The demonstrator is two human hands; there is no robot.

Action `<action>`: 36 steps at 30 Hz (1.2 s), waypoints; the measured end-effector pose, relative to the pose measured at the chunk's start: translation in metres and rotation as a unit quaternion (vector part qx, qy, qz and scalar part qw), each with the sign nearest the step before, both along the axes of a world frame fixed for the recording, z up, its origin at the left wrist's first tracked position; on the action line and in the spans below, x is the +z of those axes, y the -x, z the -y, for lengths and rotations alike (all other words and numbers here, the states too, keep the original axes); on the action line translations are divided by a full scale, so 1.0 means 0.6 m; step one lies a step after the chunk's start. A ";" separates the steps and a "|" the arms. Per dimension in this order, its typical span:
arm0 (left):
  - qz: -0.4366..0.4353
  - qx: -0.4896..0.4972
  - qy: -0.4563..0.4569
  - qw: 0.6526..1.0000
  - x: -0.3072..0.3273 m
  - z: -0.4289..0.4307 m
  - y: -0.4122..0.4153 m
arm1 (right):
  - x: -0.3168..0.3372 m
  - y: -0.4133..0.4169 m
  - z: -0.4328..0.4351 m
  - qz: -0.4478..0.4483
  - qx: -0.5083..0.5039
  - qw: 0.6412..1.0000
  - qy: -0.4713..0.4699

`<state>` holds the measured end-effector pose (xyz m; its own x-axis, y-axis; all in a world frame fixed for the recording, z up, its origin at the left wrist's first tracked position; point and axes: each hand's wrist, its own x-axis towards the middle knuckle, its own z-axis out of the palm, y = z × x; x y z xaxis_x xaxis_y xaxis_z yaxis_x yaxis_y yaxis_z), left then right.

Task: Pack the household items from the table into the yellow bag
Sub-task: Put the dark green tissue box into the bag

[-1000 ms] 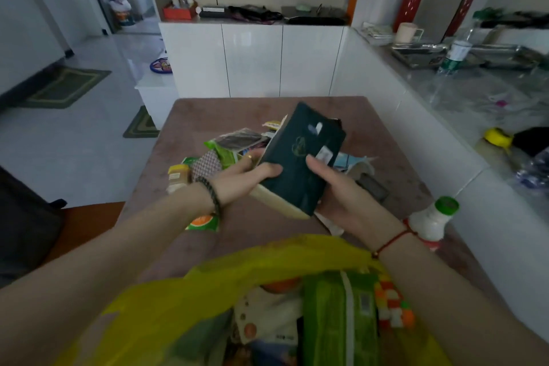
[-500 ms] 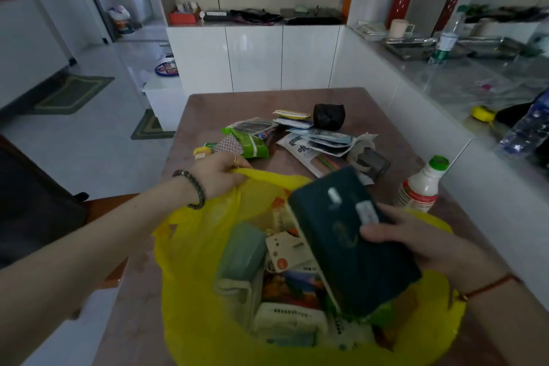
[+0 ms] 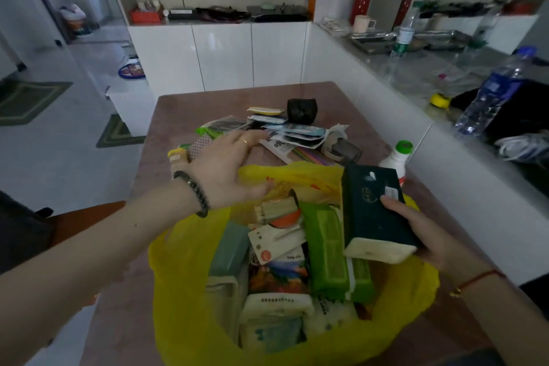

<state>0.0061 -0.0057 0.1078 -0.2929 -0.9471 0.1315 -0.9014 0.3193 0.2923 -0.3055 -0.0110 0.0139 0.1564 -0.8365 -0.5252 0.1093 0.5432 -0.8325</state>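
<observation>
The yellow bag [image 3: 190, 300] stands open on the brown table [image 3: 190, 104] right in front of me, filled with several packets and boxes. My right hand [image 3: 421, 232] grips a dark green pack [image 3: 371, 211] over the bag's right side, its pale end toward me. My left hand [image 3: 228, 169] hovers above the bag's far rim with fingers spread, holding nothing. Beyond it lies a pile of flat packets [image 3: 297, 134], a green pouch [image 3: 208, 131] and a black roll [image 3: 301, 110].
A white bottle with a green cap [image 3: 398, 157] stands at the table's right edge, beside a small dark jar [image 3: 344, 151]. A grey counter [image 3: 416, 80] with water bottles runs along the right. White cabinets [image 3: 222, 53] stand behind the table.
My left hand let go of the bag's rim and rose toward the pile with fingers spread. The right hand swung the dark green pack to the bag's right side.
</observation>
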 end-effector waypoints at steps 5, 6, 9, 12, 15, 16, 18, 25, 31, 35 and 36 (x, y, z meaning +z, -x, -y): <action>0.075 -0.201 0.103 0.971 0.005 -0.043 0.155 | 0.000 0.016 -0.004 -0.024 0.013 1.000 0.013; 0.077 -0.194 0.037 0.977 -0.007 -0.045 0.188 | -0.001 0.018 -0.003 -0.032 0.013 0.999 0.020; -0.077 -0.072 -0.205 0.973 -0.066 -0.024 0.258 | -0.006 0.022 -0.007 -0.041 0.021 0.997 0.056; -0.355 0.080 -0.315 0.877 -0.124 0.002 0.292 | -0.007 0.024 -0.020 -0.068 0.031 0.994 0.080; -0.486 0.177 -0.346 0.783 -0.144 0.010 0.305 | -0.010 0.050 -0.027 -0.110 0.044 0.986 0.117; -0.499 0.191 -0.354 0.768 -0.148 0.010 0.308 | -0.009 0.062 -0.028 -0.116 0.049 0.985 0.120; -0.511 0.207 -0.368 0.749 -0.154 0.007 0.313 | -0.009 0.083 -0.029 -0.119 0.052 0.984 0.119; -0.521 0.215 -0.269 0.781 -0.146 -0.026 0.363 | -0.024 0.102 -0.037 -0.079 0.137 0.973 0.167; -0.530 0.231 -0.211 0.788 -0.144 -0.045 0.372 | -0.065 0.135 -0.031 -0.374 -0.014 0.884 0.278; -0.518 0.224 -0.209 0.799 -0.143 -0.057 0.368 | -0.102 0.152 -0.029 -0.221 -0.002 0.974 0.049; -0.509 0.222 -0.209 0.805 -0.145 -0.060 0.369 | -0.102 0.155 -0.031 -0.159 -0.011 0.987 0.037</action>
<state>-0.2154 0.0302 0.0211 0.1439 -0.9525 -0.2683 -0.1255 -0.2865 0.9498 -0.3983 0.0077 -0.0472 -0.0256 -0.8753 -0.4829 -0.1521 0.4808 -0.8635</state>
